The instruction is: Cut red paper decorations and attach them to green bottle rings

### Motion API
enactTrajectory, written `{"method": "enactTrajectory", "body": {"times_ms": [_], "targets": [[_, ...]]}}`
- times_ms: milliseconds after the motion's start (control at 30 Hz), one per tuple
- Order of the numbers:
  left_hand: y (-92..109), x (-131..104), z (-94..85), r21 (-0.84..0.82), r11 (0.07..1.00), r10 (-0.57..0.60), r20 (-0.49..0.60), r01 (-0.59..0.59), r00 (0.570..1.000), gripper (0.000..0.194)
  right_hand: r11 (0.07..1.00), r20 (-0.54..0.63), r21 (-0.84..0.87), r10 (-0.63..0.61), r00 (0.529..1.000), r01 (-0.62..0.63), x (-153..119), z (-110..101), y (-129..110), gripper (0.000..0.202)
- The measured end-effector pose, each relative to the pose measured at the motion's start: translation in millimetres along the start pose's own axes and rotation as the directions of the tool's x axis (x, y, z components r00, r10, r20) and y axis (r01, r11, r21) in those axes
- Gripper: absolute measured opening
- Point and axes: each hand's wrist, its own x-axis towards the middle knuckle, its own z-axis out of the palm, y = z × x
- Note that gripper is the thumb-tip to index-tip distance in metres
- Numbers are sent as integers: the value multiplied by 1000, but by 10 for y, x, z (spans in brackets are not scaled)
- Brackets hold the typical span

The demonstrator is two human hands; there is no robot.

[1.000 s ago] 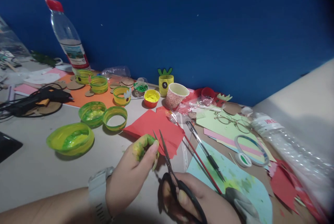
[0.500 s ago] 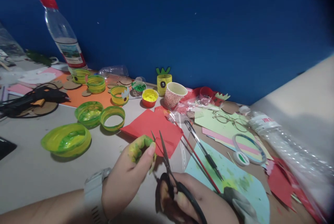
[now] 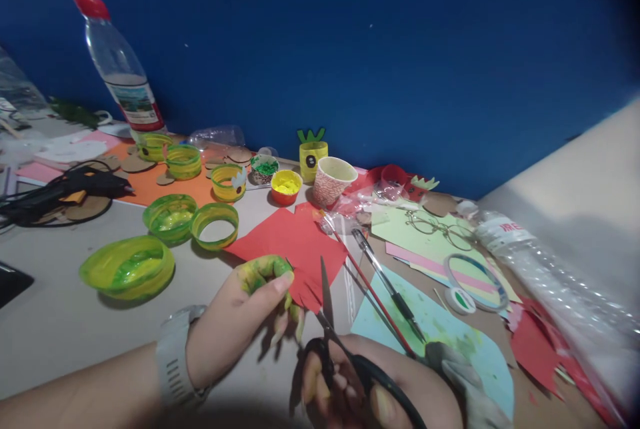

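Note:
My left hand (image 3: pixel 245 316), with green and yellow paint on its fingers, pinches something too small to make out between thumb and forefinger. A watch with a pale band (image 3: pixel 175 356) is on that wrist. My right hand (image 3: pixel 380 376) is wrapped round the handles of black scissors (image 3: pixel 327 322), whose blades are apart and point up, just right of my left fingertips. Behind both hands lies a sheet of red paper (image 3: pixel 295 242). A red brush (image 3: pixel 373 292) and a black pen (image 3: pixel 390 282) lie beside it on the right.
Green-painted bowls and rings (image 3: pixel 127 266) stand at left. Cups of yellow paint (image 3: pixel 286 186) and green paint (image 3: pixel 264 168) and a patterned cup (image 3: pixel 334 181) are at the back. Light blue paper (image 3: pixel 465 356), glasses (image 3: pixel 440 229), tape (image 3: pixel 475 282) and a plastic bottle (image 3: pixel 550 269) are at right.
The scissor blades have opened wider and moved right, away from my left fingertips. My left hand has shifted slightly left, its lower fingers now more spread.

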Motion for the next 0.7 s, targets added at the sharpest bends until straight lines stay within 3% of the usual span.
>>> {"method": "enactTrajectory", "body": {"times_ms": [167, 300, 400, 467, 567, 700], "targets": [[85, 28, -1, 28, 998, -52, 40, 51, 998, 33, 983, 189, 167, -106, 976, 74, 71, -89, 165, 86], [156, -49, -44, 19, 999, -51, 28, 50, 998, 33, 972, 175, 191, -168, 970, 133, 162, 12, 190, 79], [201, -120, -169, 63, 997, -40, 51, 37, 998, 30, 966, 159, 179, -213, 964, 185, 268, 157, 201, 89], [227, -139, -271, 81, 995, -58, 69, 52, 996, 28, 969, 114, 114, -233, 966, 220, 332, 237, 153, 91], [273, -127, -395, 106, 993, -62, 55, 56, 997, 27, 977, 100, 19, -215, 971, 215, 394, 285, -28, 73], [332, -114, -480, 134, 991, -27, 17, 25, 999, 27, 972, 158, -40, -221, 962, 230, 461, 244, -217, 70]]}}
